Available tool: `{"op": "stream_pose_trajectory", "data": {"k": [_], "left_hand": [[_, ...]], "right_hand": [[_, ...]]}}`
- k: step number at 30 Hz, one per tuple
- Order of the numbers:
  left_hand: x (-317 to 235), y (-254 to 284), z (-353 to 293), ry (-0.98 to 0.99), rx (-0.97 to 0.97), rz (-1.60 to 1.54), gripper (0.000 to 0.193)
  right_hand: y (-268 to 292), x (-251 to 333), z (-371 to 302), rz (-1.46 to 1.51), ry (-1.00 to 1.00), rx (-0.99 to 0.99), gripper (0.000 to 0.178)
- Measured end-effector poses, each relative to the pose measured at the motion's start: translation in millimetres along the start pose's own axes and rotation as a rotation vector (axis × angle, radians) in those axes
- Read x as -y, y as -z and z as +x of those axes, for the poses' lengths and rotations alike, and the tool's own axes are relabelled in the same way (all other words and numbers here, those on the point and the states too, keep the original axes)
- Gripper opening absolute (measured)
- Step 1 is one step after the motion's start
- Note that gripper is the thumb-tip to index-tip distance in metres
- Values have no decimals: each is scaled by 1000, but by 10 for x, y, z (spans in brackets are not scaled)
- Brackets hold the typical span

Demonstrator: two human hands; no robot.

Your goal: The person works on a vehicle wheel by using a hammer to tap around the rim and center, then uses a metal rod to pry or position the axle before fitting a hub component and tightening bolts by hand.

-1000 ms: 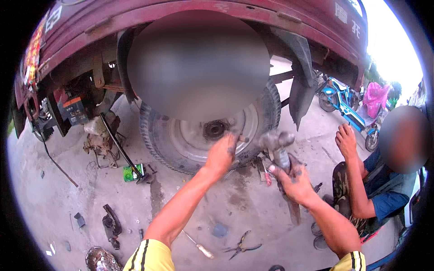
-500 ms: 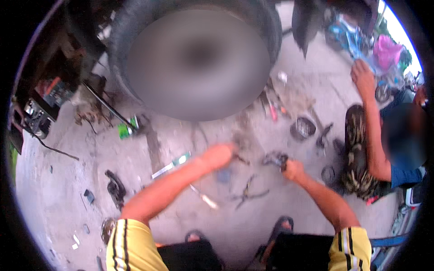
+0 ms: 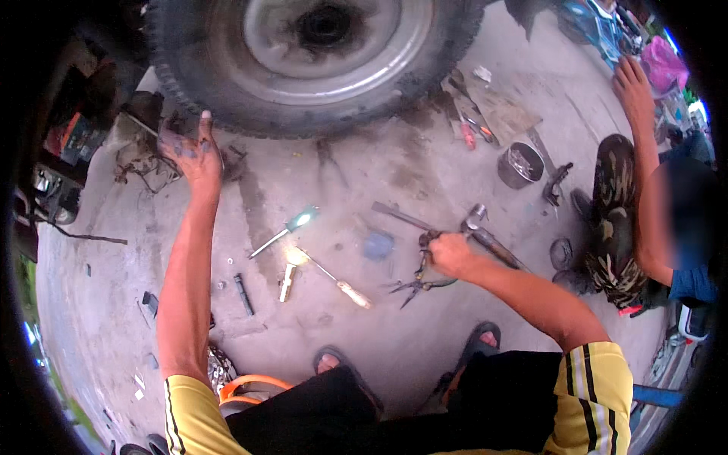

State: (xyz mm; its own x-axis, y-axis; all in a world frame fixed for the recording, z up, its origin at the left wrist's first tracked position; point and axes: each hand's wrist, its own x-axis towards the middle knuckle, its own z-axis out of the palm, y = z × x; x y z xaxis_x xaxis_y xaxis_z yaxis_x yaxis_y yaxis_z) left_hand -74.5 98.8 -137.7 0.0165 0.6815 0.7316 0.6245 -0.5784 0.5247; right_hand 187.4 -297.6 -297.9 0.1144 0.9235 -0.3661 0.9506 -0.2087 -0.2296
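My left hand (image 3: pixel 196 155), its fingertips dark with grease, reaches out beside the lower left of a big tyre (image 3: pixel 227 117) with a grey wheel rim. Its thumb points up and its fingers are spread, with nothing seen held. My right hand (image 3: pixel 449 254) is closed low over the ground, among the tools. Something small and dark shows at its fingers, too unclear to name. A flat metal bar (image 3: pixel 400 214) ends at those fingers. Pliers (image 3: pixel 413 288) lie just below the hand, and a hammer (image 3: pixel 493 241) lies to its right.
Screwdrivers with a green handle (image 3: pixel 302 219) and a pale handle (image 3: pixel 353 294) lie in the middle, near a lit torch (image 3: pixel 287 280) and a dark bolt (image 3: pixel 243 294). A metal can (image 3: pixel 521 165) stands to the right. A co-worker in camouflage trousers (image 3: pixel 613 205) sits at the far right.
My left hand has moved from the middle to the far left beside the tyre. The right hand has shifted left from a grey metal tool; the hammer now lies beside it. The view has shifted.
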Motion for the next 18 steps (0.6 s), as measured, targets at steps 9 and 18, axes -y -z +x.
{"op": "stream_pose_trajectory", "data": {"k": [9, 18], "left_hand": [[194, 33, -395, 163, 268, 4, 59], [567, 152, -1506, -207, 1286, 381, 34]], "right_hand": [[63, 1027, 798, 236, 187, -128, 28], [-203, 1141, 574, 117, 172, 74, 30]]}}
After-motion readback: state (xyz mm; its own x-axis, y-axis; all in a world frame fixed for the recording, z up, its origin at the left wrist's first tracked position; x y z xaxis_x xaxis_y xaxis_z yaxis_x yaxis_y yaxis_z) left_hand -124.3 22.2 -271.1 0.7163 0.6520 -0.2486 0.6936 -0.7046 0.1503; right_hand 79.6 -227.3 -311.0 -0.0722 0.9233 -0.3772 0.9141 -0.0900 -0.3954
